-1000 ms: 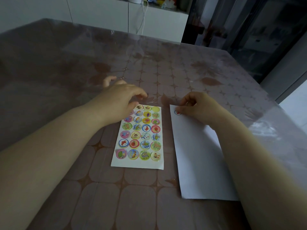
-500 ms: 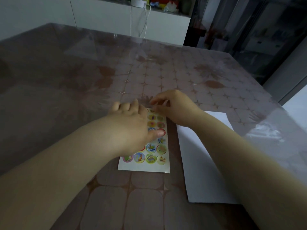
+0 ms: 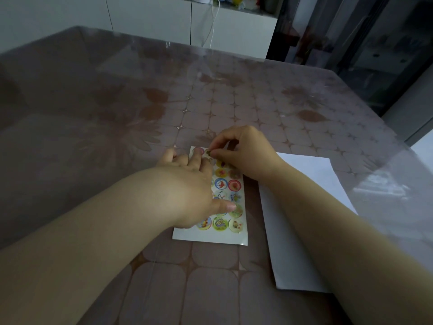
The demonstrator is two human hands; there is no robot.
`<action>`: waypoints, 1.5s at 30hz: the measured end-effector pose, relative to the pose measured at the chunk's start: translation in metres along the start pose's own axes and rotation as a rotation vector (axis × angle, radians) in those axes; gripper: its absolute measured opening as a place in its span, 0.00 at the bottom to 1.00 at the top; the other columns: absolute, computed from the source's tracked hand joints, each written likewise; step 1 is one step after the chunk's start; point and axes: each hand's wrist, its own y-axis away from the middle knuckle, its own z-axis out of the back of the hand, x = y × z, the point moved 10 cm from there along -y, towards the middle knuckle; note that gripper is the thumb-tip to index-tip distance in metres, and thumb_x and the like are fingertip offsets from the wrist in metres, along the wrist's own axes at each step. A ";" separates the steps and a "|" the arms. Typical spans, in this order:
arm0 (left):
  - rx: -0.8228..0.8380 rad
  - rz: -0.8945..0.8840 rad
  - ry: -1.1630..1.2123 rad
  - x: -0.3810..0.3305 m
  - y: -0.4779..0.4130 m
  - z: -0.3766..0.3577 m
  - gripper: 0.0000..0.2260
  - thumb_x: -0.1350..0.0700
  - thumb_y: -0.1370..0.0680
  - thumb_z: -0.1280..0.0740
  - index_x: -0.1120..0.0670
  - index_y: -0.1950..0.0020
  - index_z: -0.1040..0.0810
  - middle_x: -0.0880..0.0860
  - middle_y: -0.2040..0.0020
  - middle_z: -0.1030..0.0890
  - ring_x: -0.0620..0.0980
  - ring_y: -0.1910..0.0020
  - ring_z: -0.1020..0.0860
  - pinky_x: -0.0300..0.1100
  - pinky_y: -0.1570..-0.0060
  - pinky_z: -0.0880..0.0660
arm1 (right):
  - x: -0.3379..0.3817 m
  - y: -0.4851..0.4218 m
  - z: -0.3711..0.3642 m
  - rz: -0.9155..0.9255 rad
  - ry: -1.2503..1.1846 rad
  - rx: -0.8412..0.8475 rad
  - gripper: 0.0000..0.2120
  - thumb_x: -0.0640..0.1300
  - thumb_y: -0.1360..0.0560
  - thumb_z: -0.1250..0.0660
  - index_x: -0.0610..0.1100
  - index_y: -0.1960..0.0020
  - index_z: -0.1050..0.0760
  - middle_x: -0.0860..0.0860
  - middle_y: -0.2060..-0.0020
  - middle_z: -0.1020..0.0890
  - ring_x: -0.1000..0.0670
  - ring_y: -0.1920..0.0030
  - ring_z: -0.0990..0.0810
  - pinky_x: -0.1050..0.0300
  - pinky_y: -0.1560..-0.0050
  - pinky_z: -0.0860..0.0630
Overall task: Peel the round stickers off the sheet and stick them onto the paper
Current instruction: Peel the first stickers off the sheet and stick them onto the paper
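A shiny brown desk [image 3: 117, 137], white cupboards [image 3: 152, 17] behind. The flat left hand [image 3: 187, 184] presses the sticker sheet [image 3: 225, 238]. The right hand [image 3: 246, 156] pinches a round sticker [image 3: 208, 153] at its far end. White paper [image 3: 311, 174] lies beside it.

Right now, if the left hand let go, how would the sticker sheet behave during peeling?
The sticker sheet looks thin and light, so it would probably lift with the sticker that the right hand pinches; the left hand presses it flat. Lying flat on a glossy table cover, it may also slide easily.
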 end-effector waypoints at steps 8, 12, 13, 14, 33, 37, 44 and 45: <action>-0.005 0.017 -0.090 -0.003 -0.002 -0.005 0.44 0.29 0.28 0.57 0.59 0.25 0.63 0.59 0.24 0.63 0.55 0.24 0.55 0.50 0.28 0.56 | -0.010 0.000 0.007 -0.072 -0.144 -0.034 0.01 0.43 0.30 0.29 0.47 0.58 0.19 0.55 0.64 0.19 0.55 0.62 0.21 0.62 0.58 0.26; -0.061 -0.004 -0.063 -0.003 -0.004 0.000 0.43 0.28 0.30 0.56 0.56 0.24 0.56 0.57 0.23 0.57 0.55 0.25 0.50 0.51 0.29 0.53 | -0.020 0.002 0.044 -0.221 -0.202 -0.104 0.06 0.46 0.32 0.27 0.46 0.56 0.18 0.52 0.64 0.18 0.57 0.65 0.23 0.66 0.60 0.26; -0.099 -0.013 -0.039 -0.002 -0.004 0.005 0.42 0.28 0.30 0.56 0.55 0.25 0.52 0.56 0.23 0.51 0.55 0.26 0.46 0.50 0.30 0.51 | -0.023 0.005 0.060 -0.259 -0.159 -0.087 0.07 0.49 0.32 0.27 0.47 0.56 0.18 0.53 0.65 0.18 0.59 0.67 0.24 0.71 0.64 0.28; -0.144 -0.019 -0.007 -0.001 -0.005 0.010 0.41 0.28 0.31 0.55 0.54 0.27 0.47 0.55 0.25 0.44 0.54 0.28 0.42 0.49 0.32 0.48 | -0.025 0.009 0.077 -0.280 -0.080 -0.058 0.08 0.51 0.33 0.27 0.49 0.56 0.19 0.56 0.65 0.19 0.61 0.67 0.25 0.72 0.65 0.30; -0.517 0.036 0.386 0.056 -0.030 0.049 0.27 0.36 0.32 0.33 0.46 0.37 0.32 0.47 0.37 0.27 0.52 0.36 0.32 0.48 0.40 0.42 | -0.009 0.009 0.018 -0.224 -0.124 0.085 0.05 0.44 0.31 0.28 0.42 0.60 0.20 0.48 0.65 0.19 0.53 0.65 0.24 0.61 0.63 0.28; -0.609 -0.021 0.410 0.053 -0.030 0.055 0.20 0.41 0.28 0.34 0.45 0.39 0.29 0.45 0.38 0.25 0.50 0.37 0.31 0.47 0.42 0.44 | -0.036 0.014 0.056 -0.295 -0.017 0.055 0.07 0.46 0.31 0.28 0.42 0.59 0.20 0.45 0.64 0.21 0.52 0.67 0.27 0.60 0.65 0.29; -0.758 -0.159 0.423 0.027 -0.024 0.062 0.14 0.45 0.24 0.38 0.46 0.40 0.28 0.43 0.39 0.25 0.46 0.37 0.31 0.42 0.40 0.51 | -0.081 0.048 0.086 -0.335 0.073 0.063 0.04 0.44 0.28 0.31 0.43 0.56 0.22 0.55 0.64 0.23 0.54 0.61 0.25 0.67 0.60 0.30; -0.754 -0.179 0.419 0.023 -0.024 0.061 0.15 0.44 0.23 0.39 0.46 0.39 0.28 0.43 0.38 0.25 0.46 0.36 0.32 0.42 0.38 0.53 | -0.081 0.053 0.081 -0.303 0.072 0.089 0.04 0.44 0.27 0.32 0.44 0.55 0.23 0.56 0.60 0.22 0.54 0.56 0.24 0.65 0.55 0.29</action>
